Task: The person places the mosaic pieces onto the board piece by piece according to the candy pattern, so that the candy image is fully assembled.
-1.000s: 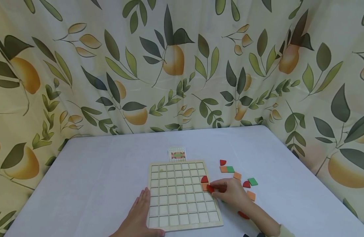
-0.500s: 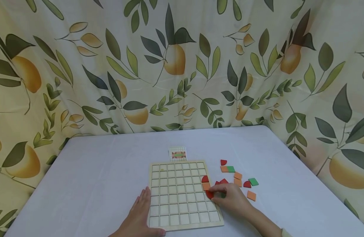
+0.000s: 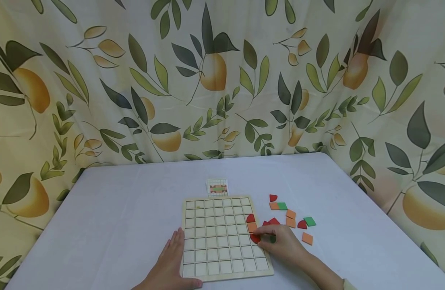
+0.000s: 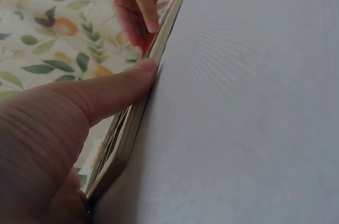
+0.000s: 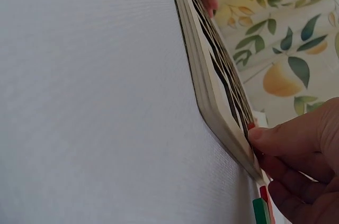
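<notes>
A wooden grid board lies on the white table. In its right column sit a red quarter-circle tile and, just below that, an orange square tile. My right hand pinches another red quarter-circle tile between thumb and index finger, at the cell under the orange square; the fingertips partly cover it. In the right wrist view, the thumb is right at the board's rim. My left hand rests against the board's left side, fingers straight, with its thumb along the near edge.
Right of the board are scattered red, green and orange tiles, among them a green square and an orange square. Behind the board lies a small pattern card. A leaf-and-fruit curtain hangs beyond the table.
My right hand has brought the red quarter-circle tile slightly nearer, from beside the orange square to the cell below it. My left hand has stayed at the board's corner.
</notes>
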The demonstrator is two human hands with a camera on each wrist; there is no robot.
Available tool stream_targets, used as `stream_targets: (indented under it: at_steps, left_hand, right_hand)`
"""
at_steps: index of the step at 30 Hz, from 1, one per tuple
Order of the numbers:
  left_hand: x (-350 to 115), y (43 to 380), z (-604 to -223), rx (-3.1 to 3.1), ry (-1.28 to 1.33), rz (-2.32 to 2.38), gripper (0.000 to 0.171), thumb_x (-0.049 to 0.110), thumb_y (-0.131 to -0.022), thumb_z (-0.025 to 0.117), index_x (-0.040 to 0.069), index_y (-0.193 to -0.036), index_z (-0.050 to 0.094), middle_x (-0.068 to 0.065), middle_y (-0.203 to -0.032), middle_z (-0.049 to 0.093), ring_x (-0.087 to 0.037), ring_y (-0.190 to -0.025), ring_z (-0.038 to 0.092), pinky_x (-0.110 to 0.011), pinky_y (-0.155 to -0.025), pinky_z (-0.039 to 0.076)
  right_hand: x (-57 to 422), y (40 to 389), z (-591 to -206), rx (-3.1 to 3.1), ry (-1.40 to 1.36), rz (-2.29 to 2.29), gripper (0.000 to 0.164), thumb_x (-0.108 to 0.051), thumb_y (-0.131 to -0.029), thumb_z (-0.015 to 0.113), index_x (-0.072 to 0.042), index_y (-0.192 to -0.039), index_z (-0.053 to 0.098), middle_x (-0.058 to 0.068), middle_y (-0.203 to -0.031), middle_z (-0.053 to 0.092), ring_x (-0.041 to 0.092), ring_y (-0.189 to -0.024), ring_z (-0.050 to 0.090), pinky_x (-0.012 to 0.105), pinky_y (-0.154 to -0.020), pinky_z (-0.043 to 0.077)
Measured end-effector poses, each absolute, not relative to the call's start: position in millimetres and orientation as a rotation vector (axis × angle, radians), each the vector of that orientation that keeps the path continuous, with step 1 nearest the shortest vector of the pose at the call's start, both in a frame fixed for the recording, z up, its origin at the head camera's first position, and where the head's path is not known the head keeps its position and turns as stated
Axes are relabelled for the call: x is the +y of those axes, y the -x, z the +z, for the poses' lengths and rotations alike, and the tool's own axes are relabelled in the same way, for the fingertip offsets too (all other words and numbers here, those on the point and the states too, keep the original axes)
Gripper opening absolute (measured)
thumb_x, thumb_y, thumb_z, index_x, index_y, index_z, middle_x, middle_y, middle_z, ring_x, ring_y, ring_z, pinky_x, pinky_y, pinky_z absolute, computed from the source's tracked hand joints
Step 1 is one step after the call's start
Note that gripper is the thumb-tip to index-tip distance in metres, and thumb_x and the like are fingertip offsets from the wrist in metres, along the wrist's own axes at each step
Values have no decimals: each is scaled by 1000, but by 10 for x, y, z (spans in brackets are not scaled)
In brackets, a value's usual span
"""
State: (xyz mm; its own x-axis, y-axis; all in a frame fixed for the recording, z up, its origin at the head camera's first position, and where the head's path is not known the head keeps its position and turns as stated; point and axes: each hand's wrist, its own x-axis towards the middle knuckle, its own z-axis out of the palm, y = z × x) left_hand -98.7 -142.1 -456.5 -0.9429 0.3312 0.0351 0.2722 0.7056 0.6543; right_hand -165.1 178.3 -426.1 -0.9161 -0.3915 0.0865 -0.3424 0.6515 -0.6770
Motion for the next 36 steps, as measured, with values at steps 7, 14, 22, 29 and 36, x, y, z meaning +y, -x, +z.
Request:
stream_targets:
  at_steps: [7,14,22,29,36]
  left_hand:
    - [-1426,987,-4564,2813,-509,1073,129,67,-62,70,-13,-141,6,-27,-148,5,-37,-136,3,-7,-95,-16]
    - [-1432,986,-4555,2819,-515,1062,129,66,-62,70,-13,-141,6,-27,-148,6,-37,-136,4,-7,-95,-15]
    - [-1433,996,-4559,2824,-500,1051,128,67,-61,69,-13,-141,8,-27,-148,6,-37,-136,4,-7,-95,-16]
    - [-1427,995,-4547,2808,-482,1059,129,67,-61,70,-13,-141,7,-27,-148,6,-37,-136,3,-7,-94,-16]
    - [-1422,1000,-4540,2787,-467,1066,130,66,-60,70,-13,-141,6,-27,-148,5,-37,-136,2,-6,-93,-16]
  right_hand:
    - [1801,1669,-4257,2801,625,-1092,27,-13,-75,76,-17,-101,72,-13,-94,66,12,-91,58,25,-76,50]
    - [1824,1687,-4252,2769,648,-1105,26,-13,-76,75,-18,-102,72,-14,-94,66,11,-91,58,24,-75,49]
    - [1827,1688,-4249,2766,665,-1106,25,-12,-77,75,-17,-101,72,-15,-93,67,10,-91,58,25,-76,49]
    - [1819,1696,-4256,2795,636,-1086,25,-14,-75,76,-18,-100,73,-15,-93,67,11,-89,58,24,-74,49]
    - [1840,1704,-4249,2793,619,-1103,24,-19,-76,76,-21,-99,73,-17,-92,67,9,-91,58,24,-76,48]
